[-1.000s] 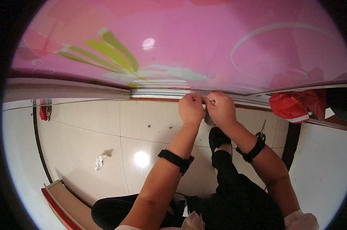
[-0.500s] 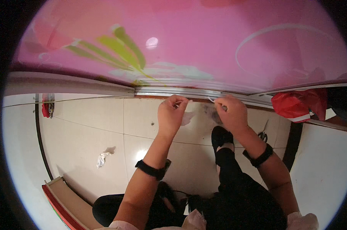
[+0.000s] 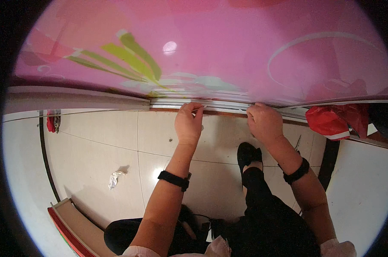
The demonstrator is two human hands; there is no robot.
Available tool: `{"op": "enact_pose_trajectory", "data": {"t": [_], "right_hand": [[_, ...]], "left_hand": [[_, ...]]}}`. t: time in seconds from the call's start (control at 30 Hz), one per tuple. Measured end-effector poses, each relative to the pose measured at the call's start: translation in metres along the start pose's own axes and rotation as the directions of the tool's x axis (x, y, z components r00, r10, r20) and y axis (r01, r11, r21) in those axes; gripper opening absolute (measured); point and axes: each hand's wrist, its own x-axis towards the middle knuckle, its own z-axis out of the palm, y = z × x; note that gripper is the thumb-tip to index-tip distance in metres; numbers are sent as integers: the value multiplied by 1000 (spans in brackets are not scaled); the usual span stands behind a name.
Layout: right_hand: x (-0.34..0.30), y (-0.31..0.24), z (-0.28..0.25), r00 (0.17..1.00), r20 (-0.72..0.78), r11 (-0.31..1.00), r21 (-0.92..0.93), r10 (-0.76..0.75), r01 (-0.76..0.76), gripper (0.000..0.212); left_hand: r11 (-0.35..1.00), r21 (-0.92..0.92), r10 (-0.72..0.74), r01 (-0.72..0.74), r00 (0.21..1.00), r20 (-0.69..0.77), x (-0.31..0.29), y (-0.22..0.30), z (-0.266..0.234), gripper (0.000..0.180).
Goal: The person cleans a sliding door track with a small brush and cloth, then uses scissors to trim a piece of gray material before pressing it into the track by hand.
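My left hand (image 3: 188, 125) is closed in a pinch, with a small piece of thin white strip (image 3: 205, 106) showing at its fingertips. To its right, my right hand (image 3: 264, 124) is also closed, and a short white end shows at its fingers. Whether both ends belong to one strip I cannot make out. Both hands are just before the silver sliding-door track (image 3: 219, 104), which runs along the bottom of a glossy pink panel (image 3: 228, 51) with a green-stemmed flower print.
A red plastic bag (image 3: 329, 121) hangs over the ledge at right. On the tiled floor (image 3: 104, 145) lie a crumpled white wrapper (image 3: 116, 179) and scissors (image 3: 297, 143), partly hidden by my right arm. An open drawer (image 3: 80, 227) juts in at lower left. My black shoe (image 3: 248, 156) is below the track.
Both hands have moved slightly up toward the track, and they are a little farther apart. The blurred shadows on the floor beneath them have shifted.
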Motion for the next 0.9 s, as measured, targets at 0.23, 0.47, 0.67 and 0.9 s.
{"op": "enact_pose_trajectory", "data": {"t": [0.23, 0.47, 0.67, 0.9], "right_hand": [[2, -2, 4, 999, 11, 985, -170, -37, 39, 4], [5, -8, 15, 992, -60, 964, -252, -108, 90, 5], [5, -13, 18, 985, -145, 974, -221, -93, 60, 6], [8, -20, 25, 987, -138, 991, -121, -81, 64, 7]], "left_hand": [[995, 95, -5, 4, 1000, 10, 3, -1, -12, 6], [979, 192, 69, -62, 997, -33, -2, 15, -5, 3], [949, 309, 60, -65, 998, 27, -2, 22, -4, 6], [965, 249, 79, -84, 996, 29, -7, 35, 11, 5]]}}
